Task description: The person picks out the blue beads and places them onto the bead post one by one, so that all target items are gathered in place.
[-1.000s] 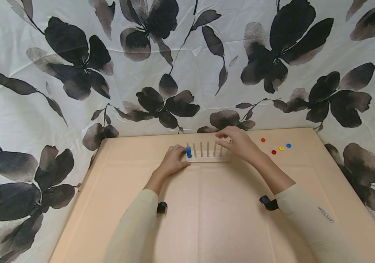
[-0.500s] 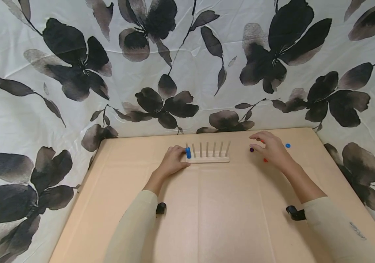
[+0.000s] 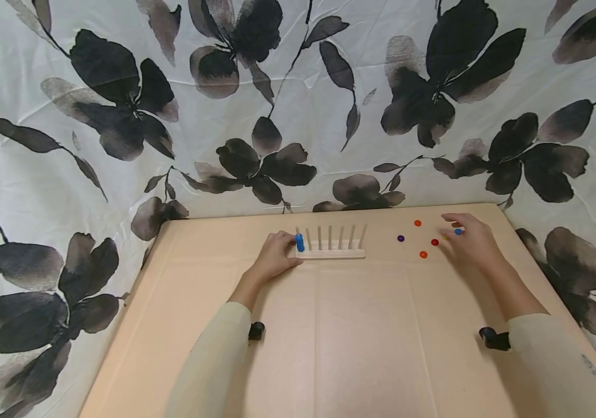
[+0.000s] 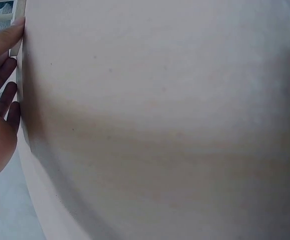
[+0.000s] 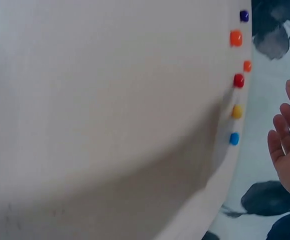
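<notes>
At the left end of a small wooden peg rack (image 3: 334, 253), my left hand (image 3: 273, 255) grips the base between thumb and fingers. Blue beads (image 3: 300, 242) are stacked on its leftmost peg; the other pegs stand bare. In the left wrist view, the thumb (image 4: 10, 36) lies along the rack's edge. My right hand (image 3: 472, 239) hovers over the loose beads, fingers spread and relaxed, nearest a blue bead (image 3: 458, 231). The right wrist view shows that hand raised above the yellow bead (image 5: 237, 111) and the blue one, with nothing between thumb and fingers.
Left of my right hand lie a red bead (image 3: 434, 242), two orange beads (image 3: 423, 254) and a purple bead (image 3: 400, 238). All rest on a light tan table (image 3: 360, 337). A floral cloth (image 3: 329, 116) hangs right behind its back edge.
My right hand has left the rack's right end and travelled right, past the loose beads, to the blue one, uncovering the purple and orange beads. My left hand stays on the rack.
</notes>
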`<state>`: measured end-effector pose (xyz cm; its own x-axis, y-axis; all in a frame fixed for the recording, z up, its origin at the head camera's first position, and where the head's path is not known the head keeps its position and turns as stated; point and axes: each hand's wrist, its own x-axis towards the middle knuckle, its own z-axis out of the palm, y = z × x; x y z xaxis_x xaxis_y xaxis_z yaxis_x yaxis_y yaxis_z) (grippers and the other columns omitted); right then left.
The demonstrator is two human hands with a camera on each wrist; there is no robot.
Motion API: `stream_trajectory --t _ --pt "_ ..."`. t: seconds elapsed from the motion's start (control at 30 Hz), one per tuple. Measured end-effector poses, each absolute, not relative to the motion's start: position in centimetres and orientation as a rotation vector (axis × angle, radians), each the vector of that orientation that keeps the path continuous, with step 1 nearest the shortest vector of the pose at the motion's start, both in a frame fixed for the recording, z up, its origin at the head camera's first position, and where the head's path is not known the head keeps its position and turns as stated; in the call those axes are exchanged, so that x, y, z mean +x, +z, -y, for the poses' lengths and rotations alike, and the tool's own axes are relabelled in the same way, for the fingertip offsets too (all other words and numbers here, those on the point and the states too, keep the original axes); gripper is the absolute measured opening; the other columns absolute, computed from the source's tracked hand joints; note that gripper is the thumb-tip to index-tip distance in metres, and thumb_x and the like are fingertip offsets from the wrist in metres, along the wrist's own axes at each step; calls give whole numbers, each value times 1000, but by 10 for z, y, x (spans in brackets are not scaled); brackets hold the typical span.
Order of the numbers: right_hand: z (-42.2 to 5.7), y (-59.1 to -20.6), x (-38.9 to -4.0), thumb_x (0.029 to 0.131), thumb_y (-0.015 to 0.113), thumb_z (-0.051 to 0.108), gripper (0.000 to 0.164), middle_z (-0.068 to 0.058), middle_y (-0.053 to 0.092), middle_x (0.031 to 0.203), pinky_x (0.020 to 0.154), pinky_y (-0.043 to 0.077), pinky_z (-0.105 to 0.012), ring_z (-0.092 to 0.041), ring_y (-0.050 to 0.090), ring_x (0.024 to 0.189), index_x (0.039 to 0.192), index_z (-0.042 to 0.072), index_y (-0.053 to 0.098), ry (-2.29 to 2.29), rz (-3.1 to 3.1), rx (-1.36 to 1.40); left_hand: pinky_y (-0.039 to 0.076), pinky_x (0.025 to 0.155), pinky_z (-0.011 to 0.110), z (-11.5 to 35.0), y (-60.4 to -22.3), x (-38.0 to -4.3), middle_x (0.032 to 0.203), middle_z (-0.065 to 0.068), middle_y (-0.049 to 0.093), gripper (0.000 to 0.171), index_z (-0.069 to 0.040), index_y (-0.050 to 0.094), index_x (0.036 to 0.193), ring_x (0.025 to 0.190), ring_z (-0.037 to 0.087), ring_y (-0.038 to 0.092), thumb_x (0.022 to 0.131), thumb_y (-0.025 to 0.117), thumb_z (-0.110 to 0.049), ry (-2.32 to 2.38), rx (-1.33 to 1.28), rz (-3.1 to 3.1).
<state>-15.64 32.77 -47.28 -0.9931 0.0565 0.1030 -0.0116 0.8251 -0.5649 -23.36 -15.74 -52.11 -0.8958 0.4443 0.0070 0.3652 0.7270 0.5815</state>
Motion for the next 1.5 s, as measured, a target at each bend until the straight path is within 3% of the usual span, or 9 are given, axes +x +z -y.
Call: stream_trajectory --t 0.27,0.63,1.03,1.5 --pt "-349 -484 -158 103 64 17 55 -37 40 148 102 44 -70 -58 49 129 151 -3 44 905 2992 -178 40 113 45 158 -521 -233 135 10 62 60 -5 65 134 128 32 49 84 87 -30 899 643 -2800" --pt "-371 -498 -166 104 59 16 58 -40 45 145 109 33 -73 -59 41 134 152 -8 38 914 3056 -243 40 113 43 156 -521 -235 135 10 62 60 -5 65 134 128 31 49 84 87 -30 893 645 -2807" --pt "-376 -507 -182 104 59 12 43 -37 55 133 104 41 -69 -55 53 120 140 -10 51 828 3054 -164 40 113 44 154 -523 -239 135 9 62 60 -6 65 134 128 31 49 84 87 -31 894 625 -2812" --pt "-374 -513 -184 102 60 8 28 -33 57 113 96 46 -65 -49 55 105 124 -9 61 791 3012 -182 41 112 43 152 -523 -236 134 9 63 60 -6 65 134 127 30 50 84 87 -32 882 619 -2825"
